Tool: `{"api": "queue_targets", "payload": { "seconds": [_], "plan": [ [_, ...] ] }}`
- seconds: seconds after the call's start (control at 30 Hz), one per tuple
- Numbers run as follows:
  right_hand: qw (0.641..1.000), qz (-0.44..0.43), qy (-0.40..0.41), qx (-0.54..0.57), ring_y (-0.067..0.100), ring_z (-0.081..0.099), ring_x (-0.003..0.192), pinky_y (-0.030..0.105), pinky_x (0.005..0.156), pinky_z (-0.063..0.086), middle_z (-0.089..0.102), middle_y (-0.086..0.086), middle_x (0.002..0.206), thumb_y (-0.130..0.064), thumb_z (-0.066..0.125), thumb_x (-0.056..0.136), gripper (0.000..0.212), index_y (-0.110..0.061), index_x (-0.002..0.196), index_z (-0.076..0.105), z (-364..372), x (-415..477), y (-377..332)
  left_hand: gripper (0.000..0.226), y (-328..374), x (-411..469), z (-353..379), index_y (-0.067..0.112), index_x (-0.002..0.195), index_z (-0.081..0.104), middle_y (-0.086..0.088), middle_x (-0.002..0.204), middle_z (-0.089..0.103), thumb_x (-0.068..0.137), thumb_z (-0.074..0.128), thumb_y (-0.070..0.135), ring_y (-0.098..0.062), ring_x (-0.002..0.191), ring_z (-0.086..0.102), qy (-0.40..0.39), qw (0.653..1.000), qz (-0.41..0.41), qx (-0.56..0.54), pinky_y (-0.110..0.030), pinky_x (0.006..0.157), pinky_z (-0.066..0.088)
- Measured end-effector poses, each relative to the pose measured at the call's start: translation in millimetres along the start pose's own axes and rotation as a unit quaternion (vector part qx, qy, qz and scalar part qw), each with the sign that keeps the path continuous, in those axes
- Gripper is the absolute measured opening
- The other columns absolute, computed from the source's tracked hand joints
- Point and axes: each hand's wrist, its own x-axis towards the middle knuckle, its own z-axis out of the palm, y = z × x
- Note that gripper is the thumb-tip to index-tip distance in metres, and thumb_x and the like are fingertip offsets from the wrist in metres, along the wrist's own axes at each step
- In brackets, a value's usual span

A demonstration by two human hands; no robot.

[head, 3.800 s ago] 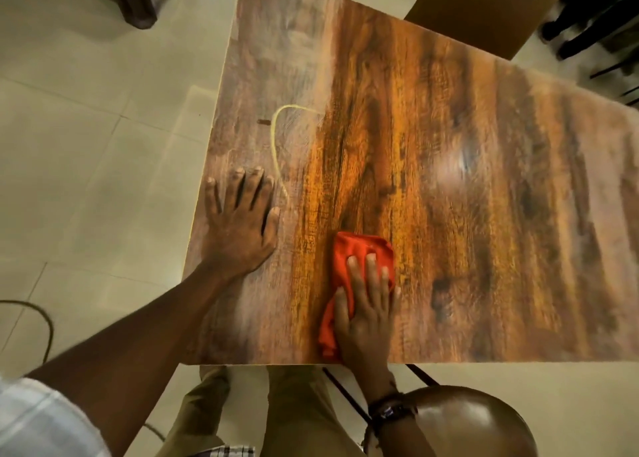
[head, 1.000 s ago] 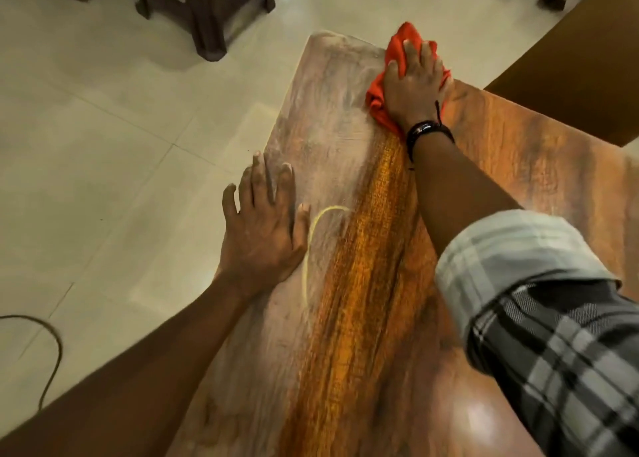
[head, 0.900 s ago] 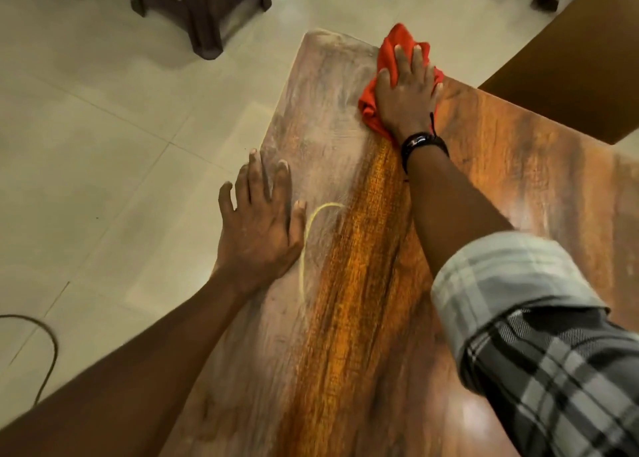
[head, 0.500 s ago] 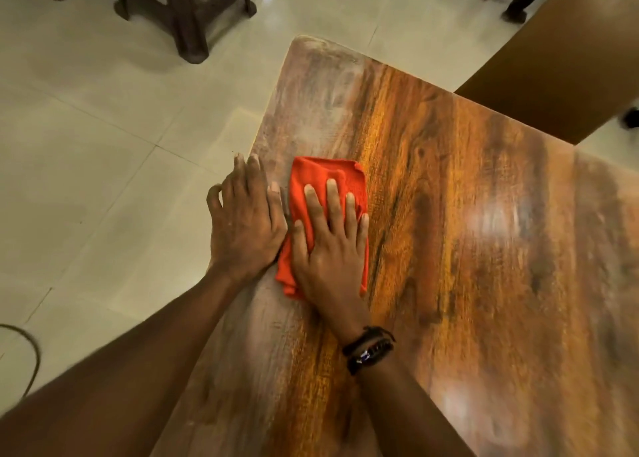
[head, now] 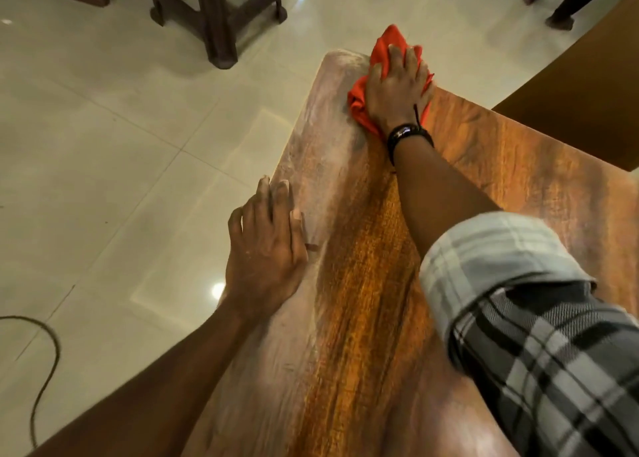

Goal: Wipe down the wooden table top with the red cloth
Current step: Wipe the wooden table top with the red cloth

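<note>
The red cloth is seen bunched at the far left corner of the wooden table top, one peak of it raised past the far edge. It is pressed down by the right hand, whose fingers are laid nearly straight and close together over the cloth, not curled around it. A dark wristband is worn on that wrist, and a plaid sleeve is rolled above the forearm. The left hand is laid flat along the left edge of the table top, fingers straight and together, nothing held. A pale dusty strip is seen along that left edge. On the tiled floor a dark wooden stool is stood beyond the table, and a dark cable is curved at the left.
</note>
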Motion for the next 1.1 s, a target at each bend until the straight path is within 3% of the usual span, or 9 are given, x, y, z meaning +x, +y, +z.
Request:
{"api": "queue_targets", "payload": {
  "seconds": [0.3, 0.4, 0.53, 0.73, 1.1],
  "plan": [
    [0.999, -0.035, -0.024, -0.014, 0.028, 0.002, 0.155, 0.053, 0.124, -0.004, 0.006, 0.0, 0.169, -0.043, 0.03, 0.104, 0.056, -0.032, 0.158, 0.022, -2.1, -45.8, 1.7, 0.052, 1.0, -1.9, -1.4, 0.005, 0.151, 0.033, -0.023, 0.155, 0.037, 0.107, 0.024, 0.031, -0.035, 0.144, 0.034, 0.006, 1.0, -0.007, -0.011, -0.053, 0.115, 0.028],
    [0.998, -0.051, -0.029, -0.012, 0.027, 0.005, 0.155, 0.053, 0.124, -0.002, 0.009, -0.002, 0.168, -0.042, 0.035, 0.103, 0.057, -0.033, 0.158, 0.024, 1.3, -111.1, 10.3, 0.054, 4.3, -1.7, -5.6, 0.007, 0.151, 0.034, -0.021, 0.156, 0.036, 0.106, 0.022, 0.034, -0.035, 0.143, 0.035, 0.009, 0.999, -0.023, -0.034, -0.05, 0.116, 0.027],
    [0.996, -0.086, 0.021, 0.008, 0.03, 0.016, 0.154, 0.056, 0.124, 0.009, 0.022, 0.0, 0.166, -0.043, 0.038, 0.098, 0.058, -0.032, 0.155, 0.034, 6.9, -237.0, 30.9, 0.057, 2.7, -1.1, -1.2, 0.003, 0.145, 0.044, -0.025, 0.148, 0.047, 0.103, 0.023, 0.034, -0.039, 0.135, 0.047, 0.038, 0.998, -0.034, -0.046, -0.05, 0.109, 0.038],
    [0.996, -0.083, -0.003, -0.021, 0.021, 0.005, 0.156, 0.053, 0.124, 0.009, 0.014, -0.006, 0.167, -0.045, 0.037, 0.1, 0.059, -0.035, 0.156, 0.027, 3.2, -381.8, 55.1, 0.053, 3.2, -1.6, 0.3, 0.001, 0.143, 0.047, -0.026, 0.145, 0.05, 0.103, 0.028, 0.03, -0.04, 0.131, 0.051, 0.067, 0.995, -0.031, -0.064, -0.049, 0.106, 0.041],
    [0.998, -0.038, 0.043, -0.012, 0.029, 0.016, 0.154, 0.056, 0.123, 0.006, 0.024, 0.001, 0.165, -0.043, 0.039, 0.096, 0.059, -0.031, 0.154, 0.036, 12.5, -231.4, 30.9, 0.053, -0.1, 2.9, 8.0, 0.0, 0.142, 0.048, -0.026, 0.145, 0.049, 0.104, 0.027, 0.03, -0.04, 0.131, 0.051, 0.072, 0.996, -0.018, -0.058, -0.049, 0.107, 0.041]
  ]
}}
